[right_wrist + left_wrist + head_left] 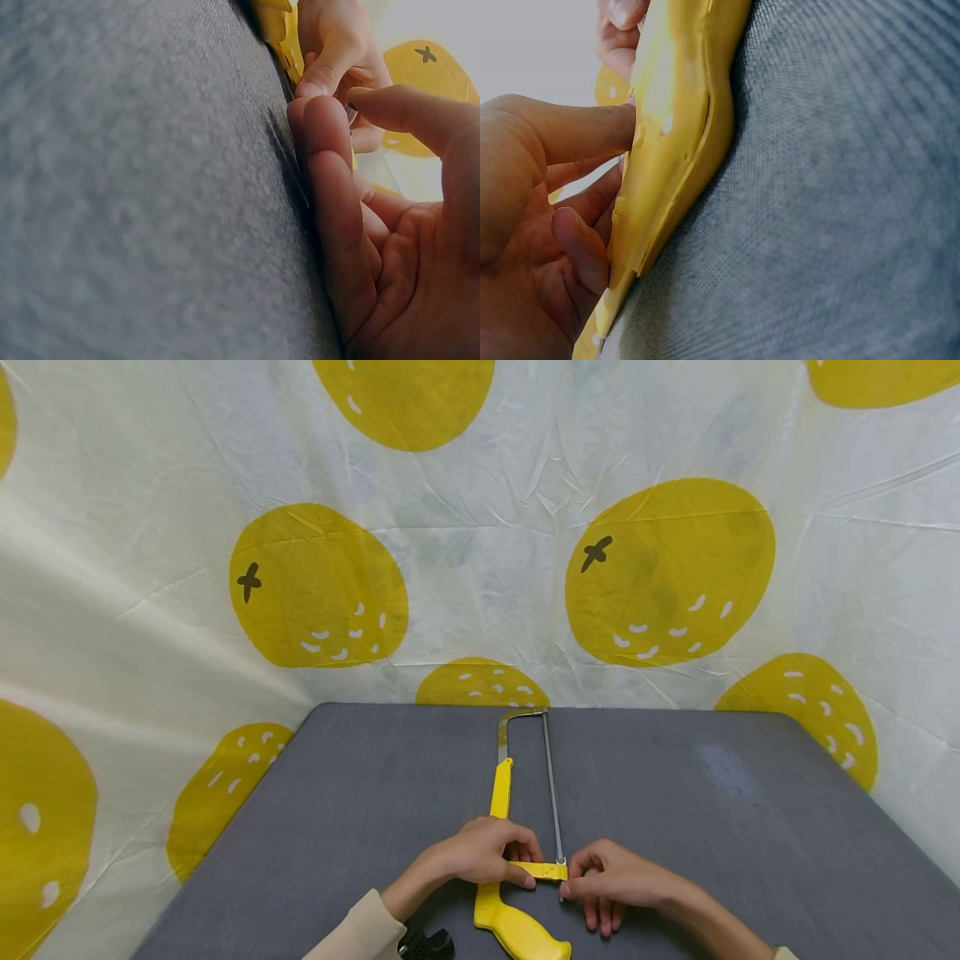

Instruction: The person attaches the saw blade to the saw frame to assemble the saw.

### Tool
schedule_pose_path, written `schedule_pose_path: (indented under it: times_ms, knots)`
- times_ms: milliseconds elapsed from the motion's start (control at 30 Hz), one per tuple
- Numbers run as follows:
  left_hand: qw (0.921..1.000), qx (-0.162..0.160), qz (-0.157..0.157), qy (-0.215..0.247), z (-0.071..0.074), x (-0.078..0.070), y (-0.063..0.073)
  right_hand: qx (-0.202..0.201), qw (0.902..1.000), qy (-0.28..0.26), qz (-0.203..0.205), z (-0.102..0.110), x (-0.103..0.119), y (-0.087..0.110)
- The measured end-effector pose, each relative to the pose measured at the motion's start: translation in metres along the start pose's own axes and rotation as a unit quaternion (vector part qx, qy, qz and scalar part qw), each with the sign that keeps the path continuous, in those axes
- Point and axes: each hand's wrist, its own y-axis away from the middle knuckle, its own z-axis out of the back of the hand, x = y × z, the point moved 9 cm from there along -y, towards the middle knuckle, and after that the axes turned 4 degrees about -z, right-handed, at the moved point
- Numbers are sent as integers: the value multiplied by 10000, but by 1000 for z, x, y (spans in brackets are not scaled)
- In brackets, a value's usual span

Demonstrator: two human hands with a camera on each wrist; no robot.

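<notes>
A hacksaw (501,789) with a yellow handle and frame lies flat on the dark grey table, its far end pointing away from me. The thin blade (552,785) runs along its right side. My left hand (483,852) holds the yellow frame just above the handle, thumb and fingers at the crosspiece (542,870). Beside the crosspiece's right end, my right hand (615,877) pinches a small metal fitting (351,112) between thumb and forefinger. Fingers mostly hide that fitting. The left wrist view shows the yellow handle (675,112) close up, with the left thumb against it.
The grey table (675,793) extends to both sides of the saw. A white cloth (480,585) printed with yellow fruit hangs behind the table and along its left. A small black object (426,945) sits beside the left sleeve at the bottom.
</notes>
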Motion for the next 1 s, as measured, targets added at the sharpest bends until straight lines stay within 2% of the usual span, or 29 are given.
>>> schedule_pose_path:
  times_ms: [333, 1000]
  knots:
    - [10000, -9, 9, 13, 0, 0, 2, 312, 9994, -110, 83, -2, -2, 0]
    - [10000, 5, 80, 56, -2, 1, 2, 458, 9984, -138, 299, -5, -1, 1]
